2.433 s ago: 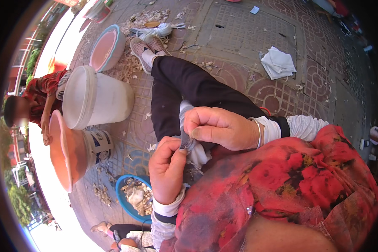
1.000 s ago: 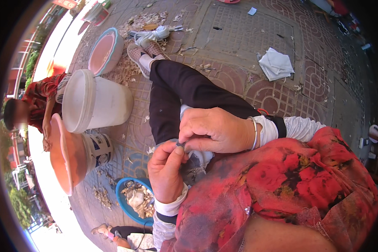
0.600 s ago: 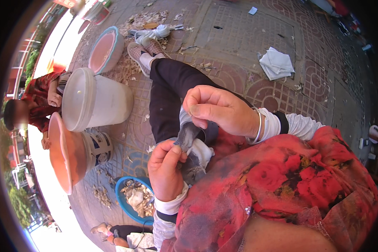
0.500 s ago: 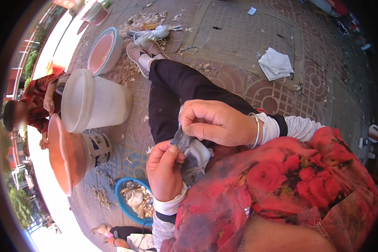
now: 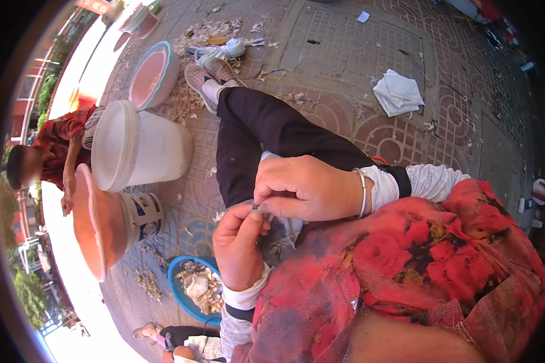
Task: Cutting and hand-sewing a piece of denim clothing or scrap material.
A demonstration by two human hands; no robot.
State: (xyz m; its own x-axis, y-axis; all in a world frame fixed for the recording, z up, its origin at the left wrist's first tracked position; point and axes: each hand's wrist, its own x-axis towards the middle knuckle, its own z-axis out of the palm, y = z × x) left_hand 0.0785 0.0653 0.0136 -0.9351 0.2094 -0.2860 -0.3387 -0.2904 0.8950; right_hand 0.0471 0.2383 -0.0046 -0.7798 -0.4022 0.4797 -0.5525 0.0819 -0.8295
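Note:
My left hand (image 5: 241, 245) and my right hand (image 5: 312, 189) meet above my lap, fingertips almost touching. Thumb and forefinger of each pinch a small grey strip (image 5: 255, 207), mostly hidden by the fingers; its kind is unclear. My right wrist wears a light bangle (image 5: 363, 192). Under the hands, a crumpled whitish-grey sheet (image 5: 292, 228) lies on my lap, partly covered. Close to my left forearm stands a blue basin (image 5: 174, 291) holding pale, shredded-looking pieces (image 5: 198, 287).
An orange basin (image 5: 91, 227) rests against a printed bucket (image 5: 144, 218), beside a large white bucket (image 5: 163, 151). A pink basin (image 5: 150, 78) stands farther off. Another person (image 5: 57, 148) reaches toward the orange basin. Scraps, a white bundle (image 5: 224, 51) and folded white sheets (image 5: 398, 94) lie on the paving.
My right hand has come down toward my left, and the grey strip that showed between them is now mostly covered by fingers. The other person's arm has shifted by the orange basin.

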